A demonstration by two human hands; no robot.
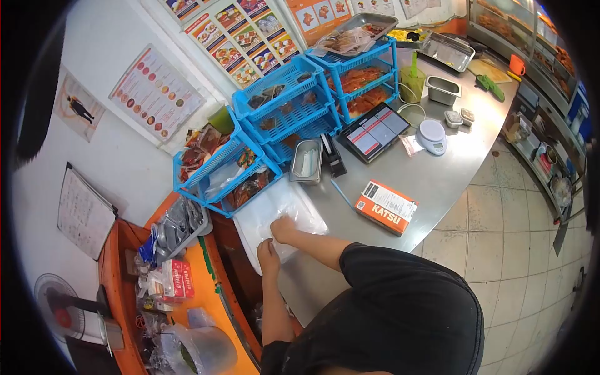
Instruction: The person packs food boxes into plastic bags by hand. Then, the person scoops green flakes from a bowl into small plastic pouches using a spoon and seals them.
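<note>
A stack of clear plastic bags (299, 212) lies flat on the steel counter, close to the blue baskets. My left hand (268, 255) is at the stack's near edge, its fingers pinched on the plastic. Just beside it, my right hand (284, 229) is closed over the middle of the stack, with the fingers curled into the plastic and partly hidden. Behind the stack stands a small steel container (307, 160) holding white items. To the right lies an orange and white KATSU box (386, 207).
Blue baskets (281, 94) with packed food line the wall. A tablet (375, 132), a white kitchen scale (432, 136) and a steel pan (443, 90) stand farther along the counter. At left, an orange shelf (209, 297) holds bags, boxes and a plastic tub.
</note>
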